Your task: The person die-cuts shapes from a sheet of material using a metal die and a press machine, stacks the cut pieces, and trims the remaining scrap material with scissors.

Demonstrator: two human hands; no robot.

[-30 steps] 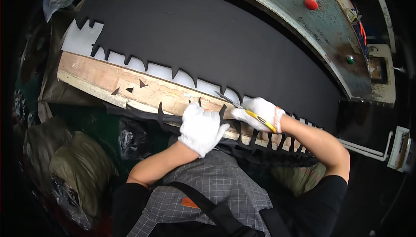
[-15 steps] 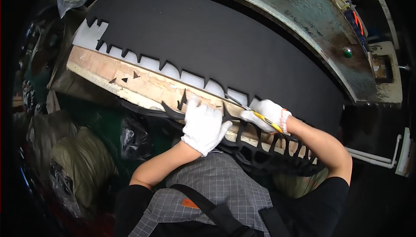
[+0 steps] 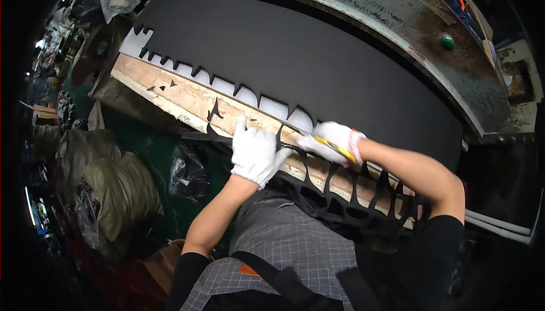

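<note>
My left hand (image 3: 255, 153), in a white knit glove, lies over the edge of a black foam-like scrap web (image 3: 335, 194). Its index finger points forward and the thumb stands out to the side; the palm side is hidden. My right hand (image 3: 332, 138), also gloved, is closed around a yellow-handled tool (image 3: 339, 149) with a slim metal shaft. That shaft reaches left towards the lower edge of a black sheet (image 3: 295, 55). Along this edge run notched cut-outs, with white material (image 3: 221, 85) showing in them.
A worn wooden board (image 3: 181, 98) carries small black offcuts (image 3: 163, 88). Behind the sheet is a green metal machine beam (image 3: 392, 30) with a green button (image 3: 447, 42). Stuffed sacks (image 3: 122, 197) and a black plastic bag (image 3: 189, 174) lie at the left.
The view has shifted, so the sheet and board sit further right and lower. My right hand, with the tool, has moved left along the sheet's edge, closer to my left hand.
</note>
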